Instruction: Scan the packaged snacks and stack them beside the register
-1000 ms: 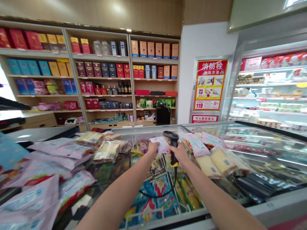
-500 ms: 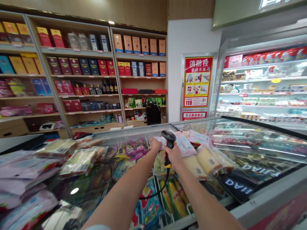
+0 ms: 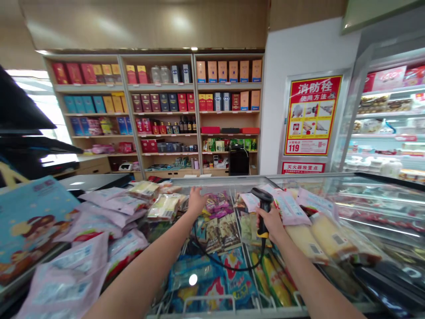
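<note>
In my right hand (image 3: 272, 220) is a black and yellow barcode scanner (image 3: 263, 197), held upright by its handle. Its black cable (image 3: 229, 267) loops down over the freezer's glass top. My left hand (image 3: 197, 201) reaches forward with empty, outstretched fingers, just right of a pile of clear-wrapped bread packs (image 3: 164, 207). Beside the scanner lie pale pink packets (image 3: 292, 208), and more wrapped bread (image 3: 334, 236) is to their right. Another heap of pink packets (image 3: 114, 208) lies to the left of my left hand.
Under the glass are colourful frozen packs (image 3: 239, 274) and wire baskets (image 3: 209, 299). A blue illustrated box (image 3: 36, 221) stands at the left, below a dark screen (image 3: 23, 102). Shelves of boxed goods (image 3: 161, 102) line the back wall; a lit cooler (image 3: 392, 124) is at the right.
The view has turned left. My left hand has come away from the pink packets by the scanner and moved left toward the bread packs. My right hand keeps the scanner.
</note>
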`<state>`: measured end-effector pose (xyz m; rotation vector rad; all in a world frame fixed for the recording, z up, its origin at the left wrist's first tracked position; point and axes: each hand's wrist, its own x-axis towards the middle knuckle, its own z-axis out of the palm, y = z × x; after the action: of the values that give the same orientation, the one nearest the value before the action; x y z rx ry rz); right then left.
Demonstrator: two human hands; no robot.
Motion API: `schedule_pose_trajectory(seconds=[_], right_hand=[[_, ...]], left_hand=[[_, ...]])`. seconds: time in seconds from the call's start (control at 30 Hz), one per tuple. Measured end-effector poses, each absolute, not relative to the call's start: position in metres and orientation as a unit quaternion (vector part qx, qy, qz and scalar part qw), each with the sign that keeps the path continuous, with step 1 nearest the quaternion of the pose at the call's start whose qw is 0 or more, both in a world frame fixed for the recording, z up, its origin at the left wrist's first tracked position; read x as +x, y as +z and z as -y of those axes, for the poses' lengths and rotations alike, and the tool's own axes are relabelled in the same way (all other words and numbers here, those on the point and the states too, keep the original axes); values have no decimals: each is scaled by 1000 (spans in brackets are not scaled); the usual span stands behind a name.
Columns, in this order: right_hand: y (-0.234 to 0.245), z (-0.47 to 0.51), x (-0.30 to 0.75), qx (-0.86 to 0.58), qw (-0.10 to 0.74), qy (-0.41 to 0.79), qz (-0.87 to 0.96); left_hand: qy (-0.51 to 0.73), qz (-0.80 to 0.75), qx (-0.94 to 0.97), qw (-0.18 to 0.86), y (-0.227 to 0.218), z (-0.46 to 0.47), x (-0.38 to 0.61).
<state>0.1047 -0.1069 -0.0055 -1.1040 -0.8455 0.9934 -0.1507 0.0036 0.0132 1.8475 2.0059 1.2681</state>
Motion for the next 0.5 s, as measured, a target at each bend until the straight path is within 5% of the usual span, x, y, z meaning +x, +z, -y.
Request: schedule_pose_trajectory(seconds=[0.17,0.5], right_hand=[[5,114,71,-459,617,486,415],[33,128,-29,-425,538,542,487]], left_hand=[[408,-741,533,-4,28,30,-254],[330,-795,500,93,10,52,-290]])
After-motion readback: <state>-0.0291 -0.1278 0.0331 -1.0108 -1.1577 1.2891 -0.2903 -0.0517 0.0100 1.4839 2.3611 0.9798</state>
